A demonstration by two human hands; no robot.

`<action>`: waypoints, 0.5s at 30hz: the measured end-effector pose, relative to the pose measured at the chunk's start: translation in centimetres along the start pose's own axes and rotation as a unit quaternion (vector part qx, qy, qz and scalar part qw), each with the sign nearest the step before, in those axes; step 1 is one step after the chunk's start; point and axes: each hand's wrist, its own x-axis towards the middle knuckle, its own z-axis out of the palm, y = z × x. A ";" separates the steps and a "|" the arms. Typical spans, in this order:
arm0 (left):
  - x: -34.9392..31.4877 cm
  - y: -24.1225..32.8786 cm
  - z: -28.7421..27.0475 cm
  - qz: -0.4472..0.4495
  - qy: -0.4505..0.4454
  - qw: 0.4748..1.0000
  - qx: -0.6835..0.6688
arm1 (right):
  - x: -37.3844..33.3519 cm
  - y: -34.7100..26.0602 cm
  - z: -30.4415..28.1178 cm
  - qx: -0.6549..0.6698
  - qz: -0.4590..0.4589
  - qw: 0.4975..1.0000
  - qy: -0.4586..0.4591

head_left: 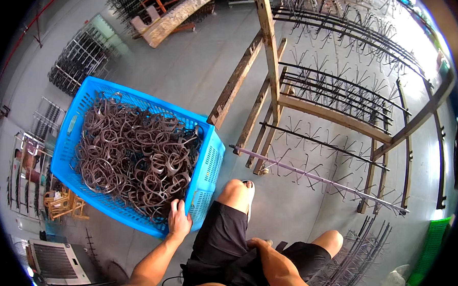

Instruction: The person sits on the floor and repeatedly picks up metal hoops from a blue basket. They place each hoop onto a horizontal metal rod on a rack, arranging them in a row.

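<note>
One blue plastic crate (207, 172), mesh sides, sits on the floor at left, tilted, packed w/ dark brown metal rings/clips (136, 154), far too many and too tangled to count. Left hand (178, 220) grips the crate's near right rim, fingers curled over the edge, thumb outside. Right hand (258, 245) rests closed on the lap, bunching black shorts fabric (225, 235); it holds nothing else that I can see. Two bare knees show, person seated; a light sandal (250, 192) shows beside the left knee.

One grey rod w/ thin wire hooks (314, 176) runs just past the knees, left to right, slanting nearer at the right. Behind it, one rough wooden rack (272, 88) of posts and beams carrying several black hooked rods (338, 91), approx. 8–10, exact no. unclear. More black rods lie bundled on the floor at near right (351, 261). One green crate (431, 249) at the right edge, partly cut off.

Floor: grey concrete (191, 64), smooth. Far left: stacks of wire frames (79, 60); a wooden beam (178, 15) at far centre. Near left: one white fan-type unit (55, 262) and small wooden pieces (63, 203). Workshop-type room, bright daylight at far right.
</note>
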 end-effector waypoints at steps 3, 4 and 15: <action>-1.1 0.0 -0.1 0.014 -0.009 1.000 0.012 | -1.8 1.8 -0.8 0.006 -0.011 1.000 -0.020; -1.5 -0.6 0.6 0.027 0.004 1.000 0.005 | -2.0 2.7 -1.6 0.008 -0.016 1.000 -0.020; -3.5 -4.7 3.4 0.151 0.009 0.988 0.019 | 1.5 13.8 -7.1 -0.055 0.018 0.992 0.111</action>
